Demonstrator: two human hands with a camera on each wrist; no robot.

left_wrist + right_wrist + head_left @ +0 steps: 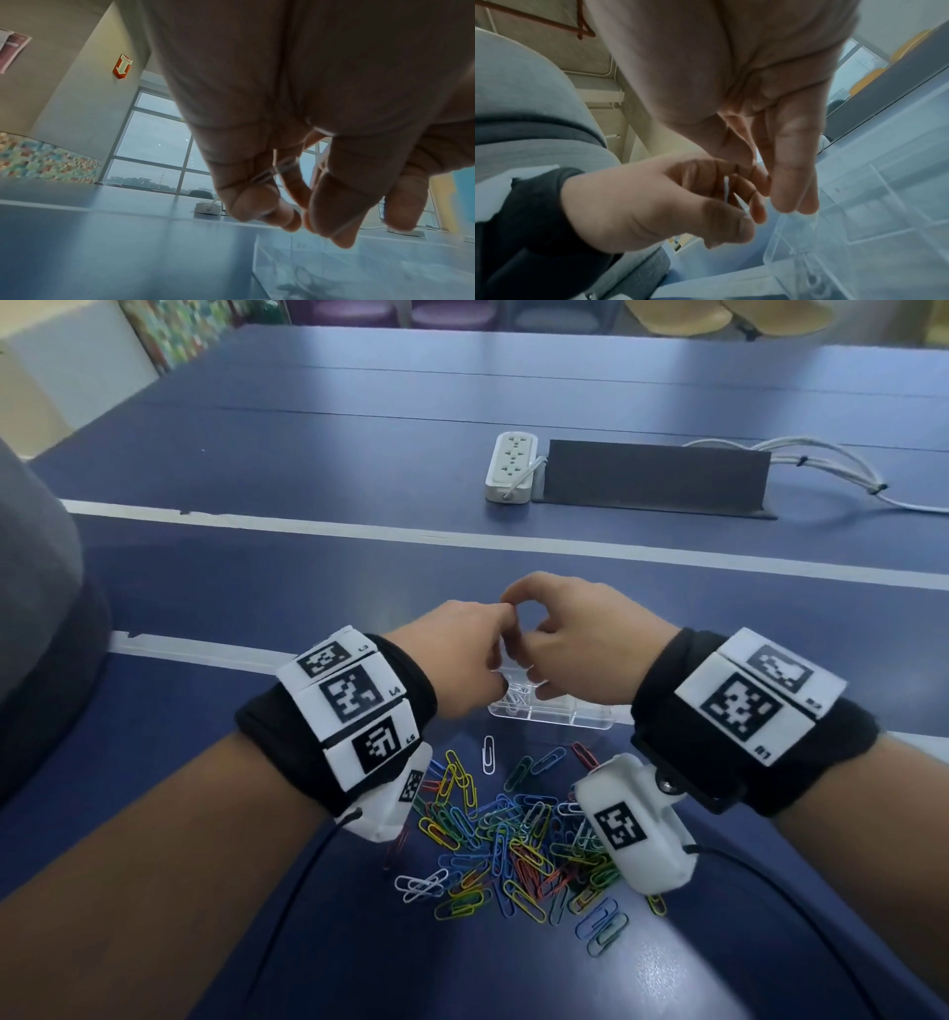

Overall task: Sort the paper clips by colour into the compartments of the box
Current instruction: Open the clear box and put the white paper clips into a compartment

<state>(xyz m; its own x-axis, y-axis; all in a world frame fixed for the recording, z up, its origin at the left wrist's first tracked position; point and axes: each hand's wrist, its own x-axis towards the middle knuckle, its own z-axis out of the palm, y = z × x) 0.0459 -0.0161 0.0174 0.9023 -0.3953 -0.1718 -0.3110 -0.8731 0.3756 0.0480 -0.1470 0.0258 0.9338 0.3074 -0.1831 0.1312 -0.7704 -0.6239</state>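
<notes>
My hands meet just above a clear compartment box (560, 719). My left hand (500, 634) pinches a couple of white paper clips (726, 191) between thumb and curled fingers; in the left wrist view the white clips (280, 167) are blurred. My right hand (518, 621) touches the left fingertips, its index finger arched. The right wrist view shows its other fingers (793, 182) hanging straight over the box (859, 203), but not whether it grips a clip. White clips (513, 698) lie in the box's left compartment. The pile of mixed coloured clips (513, 839) lies nearer me.
A single white clip (489, 753) lies between the pile and the box. Farther back on the blue table (257, 588) are a white power strip (511, 467), a dark panel (657, 474) and white cables (832, 459). A grey sleeve (36, 588) is at the left edge.
</notes>
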